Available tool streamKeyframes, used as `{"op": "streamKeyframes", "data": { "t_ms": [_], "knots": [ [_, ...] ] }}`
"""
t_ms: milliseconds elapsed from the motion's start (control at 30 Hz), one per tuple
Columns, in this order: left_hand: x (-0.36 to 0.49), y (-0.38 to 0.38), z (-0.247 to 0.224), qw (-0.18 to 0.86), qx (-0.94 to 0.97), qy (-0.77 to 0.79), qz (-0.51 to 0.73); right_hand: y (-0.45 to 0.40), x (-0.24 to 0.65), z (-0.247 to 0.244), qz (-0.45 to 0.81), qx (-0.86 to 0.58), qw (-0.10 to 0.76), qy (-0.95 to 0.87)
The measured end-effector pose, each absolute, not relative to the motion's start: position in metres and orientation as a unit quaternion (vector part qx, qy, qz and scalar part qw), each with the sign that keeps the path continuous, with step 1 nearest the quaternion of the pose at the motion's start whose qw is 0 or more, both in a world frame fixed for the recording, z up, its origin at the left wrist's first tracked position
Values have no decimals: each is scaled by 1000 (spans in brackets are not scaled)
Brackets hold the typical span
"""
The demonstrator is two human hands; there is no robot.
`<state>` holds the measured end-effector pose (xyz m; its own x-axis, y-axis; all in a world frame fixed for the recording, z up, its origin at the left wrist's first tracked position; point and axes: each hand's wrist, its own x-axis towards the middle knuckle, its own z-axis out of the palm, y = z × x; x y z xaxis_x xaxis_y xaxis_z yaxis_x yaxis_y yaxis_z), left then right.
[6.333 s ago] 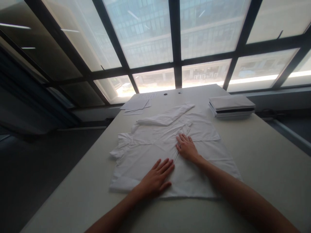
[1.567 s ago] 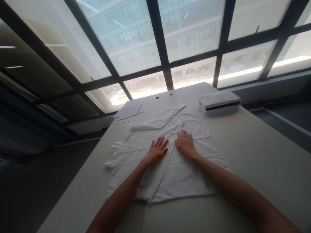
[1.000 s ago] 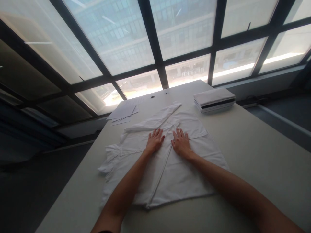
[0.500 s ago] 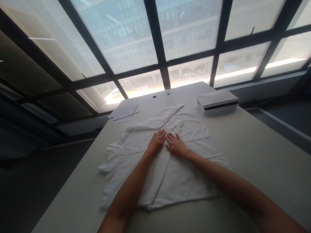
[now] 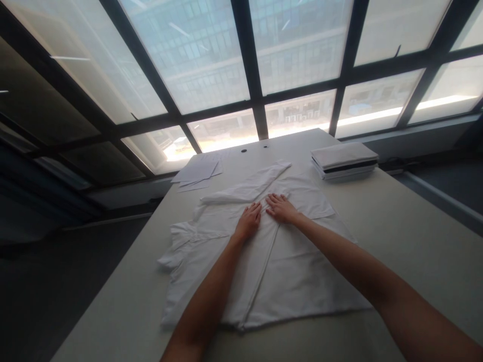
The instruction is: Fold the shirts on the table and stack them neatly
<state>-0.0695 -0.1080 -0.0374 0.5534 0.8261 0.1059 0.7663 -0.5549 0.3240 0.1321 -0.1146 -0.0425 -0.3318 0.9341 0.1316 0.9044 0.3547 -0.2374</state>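
A white long-sleeved garment point(image 5: 302, 271), which looks like a shirt or coat, lies spread on the table with its front edges meeting along a slanting line. One sleeve is bunched at the left side, and another part slants toward the far side. My left hand point(image 5: 249, 220) lies flat on the cloth near the middle, left of the front edge. Just to its right and slightly farther away, my right hand point(image 5: 281, 207) rests palm down with its fingers spread. Both hands touch the fabric without gripping it. The cloth under my palms and forearms is hidden.
The pale table point(image 5: 400, 226) extends around the garment. Loose paper sheets point(image 5: 198, 171) lie at the far left. A stack of folded white and black cloth point(image 5: 344, 160) sits at the far right. Large dark-framed windows point(image 5: 256, 100) stand behind the table.
My right hand has slid away from me and a little to the right across the cloth. My left hand stays nearly in place on the garment. The view has shifted slightly.
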Motion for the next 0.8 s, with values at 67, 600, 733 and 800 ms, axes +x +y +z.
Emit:
{"op": "streamKeyframes", "data": {
  "t_ms": [67, 600, 733, 800],
  "knots": [
    [-70, -108, -37, 123, 872, 457, 126, -112, 142, -43, 53, -601, 115, -789],
    [-71, -107, -37, 132, 868, 458, 138, -119, 184, -45, 80, -725, 92, -678],
    [-72, -106, -39, 132, 867, 458, 146, -125, 190, -47, 59, -708, 105, -696],
    [-72, -105, -40, 132, 867, 457, 148, -126, 192, -47, 56, -707, 112, -696]
  ]
}}
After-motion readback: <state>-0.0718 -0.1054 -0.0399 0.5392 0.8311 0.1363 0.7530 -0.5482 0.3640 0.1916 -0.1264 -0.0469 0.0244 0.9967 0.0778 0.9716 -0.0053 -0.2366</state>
